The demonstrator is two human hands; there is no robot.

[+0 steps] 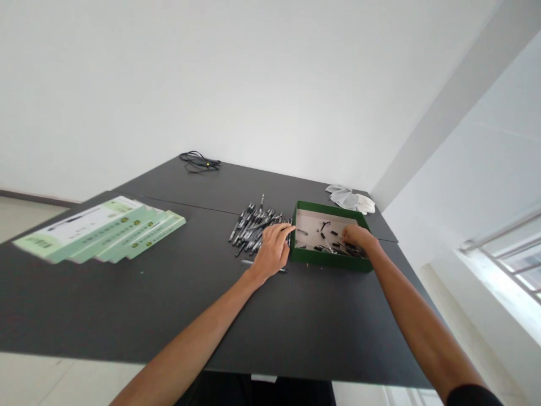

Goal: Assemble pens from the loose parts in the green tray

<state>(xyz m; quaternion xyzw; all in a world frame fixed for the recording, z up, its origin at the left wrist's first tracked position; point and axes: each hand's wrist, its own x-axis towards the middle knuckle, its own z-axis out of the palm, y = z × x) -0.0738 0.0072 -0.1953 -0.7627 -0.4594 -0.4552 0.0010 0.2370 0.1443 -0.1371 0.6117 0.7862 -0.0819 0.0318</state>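
Observation:
My left hand (273, 251) rests with its fingers stretched out over the right side of a pile of dark pens (248, 224). Its fingertips reach the left rim of a green box (329, 258). A single pen (247, 261) lies partly under this hand. Inside the box, at its right side, my right hand (356, 235) has its fingers bent downward and closed; what they hold, if anything, is hidden. Black pen parts (338, 246) are scattered near it on the box's pale floor, too small to tell apart.
Several green-and-white flat packs (122, 228) lie fanned out on the left of the dark table (169, 304). A coiled black cable (200, 162) lies at the back. Crumpled clear plastic bags (346, 197) sit behind the box, near the wall.

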